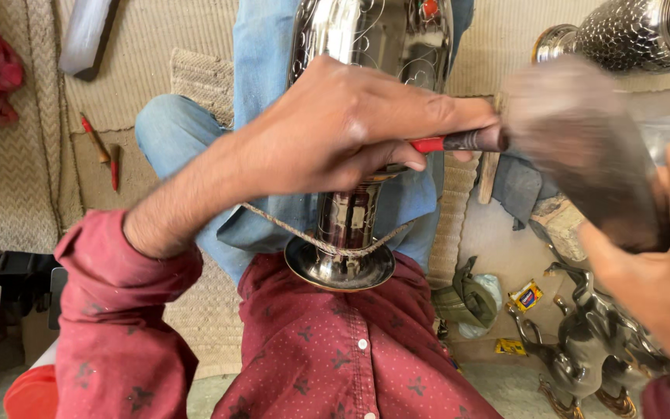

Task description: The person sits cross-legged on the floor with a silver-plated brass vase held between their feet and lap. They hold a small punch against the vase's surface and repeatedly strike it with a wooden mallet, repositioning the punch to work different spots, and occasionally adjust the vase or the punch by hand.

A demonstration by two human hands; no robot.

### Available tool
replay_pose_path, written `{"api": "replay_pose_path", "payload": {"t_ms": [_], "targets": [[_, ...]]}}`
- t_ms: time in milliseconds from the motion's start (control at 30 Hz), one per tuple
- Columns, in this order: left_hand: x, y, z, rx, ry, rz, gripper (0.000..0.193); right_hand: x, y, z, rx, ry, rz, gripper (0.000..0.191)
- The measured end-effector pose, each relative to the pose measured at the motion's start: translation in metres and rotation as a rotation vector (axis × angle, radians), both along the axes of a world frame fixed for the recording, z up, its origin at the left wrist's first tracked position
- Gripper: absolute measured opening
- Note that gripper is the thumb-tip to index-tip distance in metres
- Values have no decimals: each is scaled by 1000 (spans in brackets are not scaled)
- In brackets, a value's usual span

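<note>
My left hand [335,128] is closed around a red-tipped chisel [459,141] at centre, its point on the engraved metal vase [350,225] lying along my lap. At three o'clock my right hand [653,264] grips a blurred hammer [575,140]. I'd keep the chisel steady and the strikes light.

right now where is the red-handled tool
In the head view, centre: the red-handled tool is gripped in the left hand, across the engraved metal vase.

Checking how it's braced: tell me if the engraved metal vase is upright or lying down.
Lying down. The vase rests along the person's lap, its base against their shirt, under the left hand.
</note>
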State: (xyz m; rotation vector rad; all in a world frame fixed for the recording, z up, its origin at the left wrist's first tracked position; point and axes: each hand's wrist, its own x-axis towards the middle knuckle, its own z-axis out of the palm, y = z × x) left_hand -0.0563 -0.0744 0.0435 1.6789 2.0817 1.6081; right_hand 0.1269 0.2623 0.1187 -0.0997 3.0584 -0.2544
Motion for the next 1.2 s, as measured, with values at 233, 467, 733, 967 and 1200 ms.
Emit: {"api": "replay_pose_path", "payload": {"t_ms": [233, 467, 733, 967, 1200], "targets": [[-7, 2, -3, 60, -7, -151, 57, 12, -8, -35, -392, 248, -125, 46], [-2, 1, -5, 42, -1, -161, 71, 21, 21, -76, -345, 349, 45, 39], [27, -7, -13, 23, -18, 50, 65, 19, 8, -47, -159, 46, -100, 10], [59, -8, -24, 57, -27, 337, 51, -21, -14, -29, -135, -22, 58, 21], [95, 1, -31, 197, -152, 608, 38, -97, -62, -16, -177, -96, 252, 29]]}}
